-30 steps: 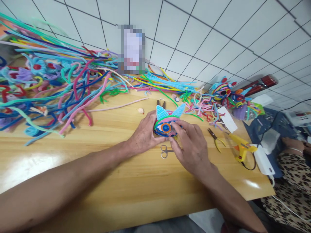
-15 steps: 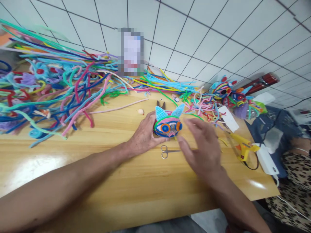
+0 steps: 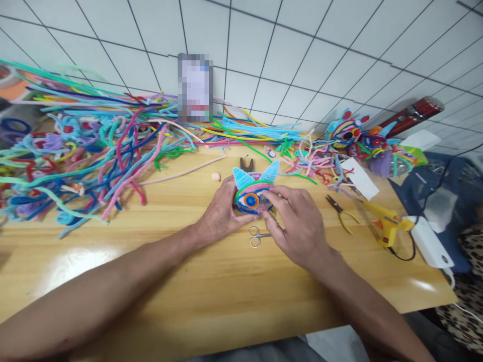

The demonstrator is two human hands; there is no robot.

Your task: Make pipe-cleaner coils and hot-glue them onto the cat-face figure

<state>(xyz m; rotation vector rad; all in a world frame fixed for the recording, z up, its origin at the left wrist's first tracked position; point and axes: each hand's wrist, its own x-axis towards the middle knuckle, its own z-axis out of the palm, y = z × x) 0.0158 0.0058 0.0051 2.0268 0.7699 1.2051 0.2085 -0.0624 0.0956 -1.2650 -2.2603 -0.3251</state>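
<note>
A small animal head made of coloured pipe cleaners, with light-blue pointed ears and an orange-and-blue eye, is held just above the table. My left hand wraps its left side, thumb underneath. On its right side rest the curled thumb and fingers of my right hand, which cover the second eye. Small scissors lie below the head, their blades running under my right hand. Behind the ears is a dark-jawed tool, partly hidden. A small pale lump sits to its left.
Loose pipe cleaners heap along the wall and at left. On the right lie yellow-handled pliers, a yellow glue gun, a white power strip and a white card. Finished colourful heads stand behind. A patterned sleeve shows at far right.
My right hand drew away from the head, open, showing both eyes, then came back onto its right side. My left hand has kept its hold. The view has shifted slightly.
</note>
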